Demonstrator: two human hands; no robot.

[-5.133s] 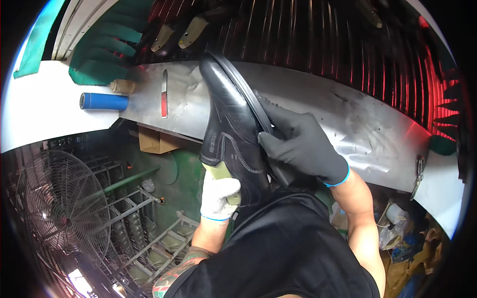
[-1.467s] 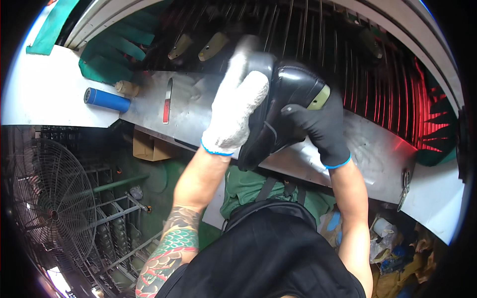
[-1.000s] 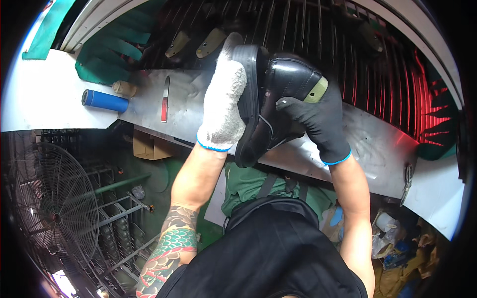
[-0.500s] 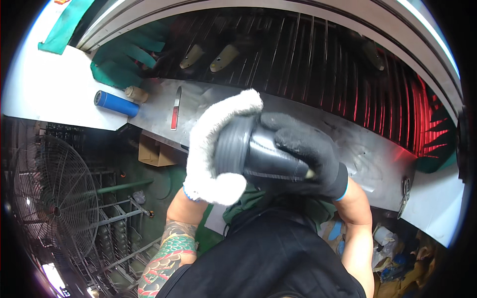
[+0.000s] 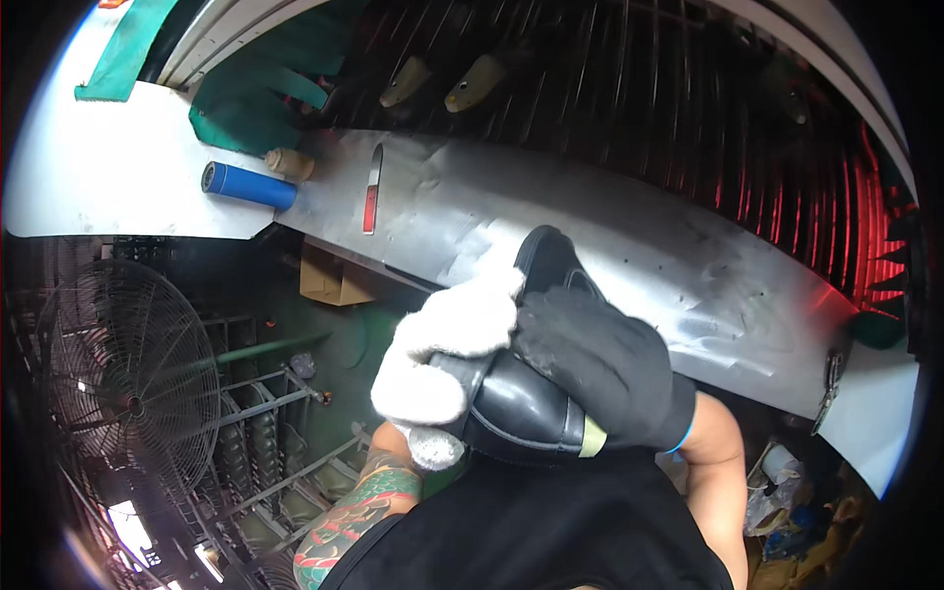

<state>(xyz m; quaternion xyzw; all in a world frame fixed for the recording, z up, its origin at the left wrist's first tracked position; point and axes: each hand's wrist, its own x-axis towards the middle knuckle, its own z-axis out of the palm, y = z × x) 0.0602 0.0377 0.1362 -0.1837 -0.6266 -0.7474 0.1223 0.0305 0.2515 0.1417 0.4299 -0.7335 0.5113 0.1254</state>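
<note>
A glossy black shoe (image 5: pixel 521 408) is held close in front of my body, with a pale yellow-green piece like a last showing at its lower right end. My left hand (image 5: pixel 447 339), in a white knit glove, wraps its fingers around the shoe's left side. My right hand (image 5: pixel 600 354), in a black glove, is closed over the shoe from the right. Between the gloves a dark, narrow end (image 5: pixel 548 256) points away from me over the metal ledge (image 5: pixel 462 206). The gloves hide the shoe's middle.
On the ledge lies a knife (image 5: pixel 373 192) with a red handle. Left of it are a blue cylinder (image 5: pixel 251 185) and a tan spool-like piece (image 5: pixel 290 162). Pale lasts (image 5: pixel 475 84) rest on dark rollers (image 5: pixel 610 88) under red light. A caged fan (image 5: pixel 133 393) stands lower left.
The shoe has been turned and drawn nearer my body; its narrow far end now shows. My left hand has moved from a wide curl to a closer grip, and my right hand has shifted over the shoe.
</note>
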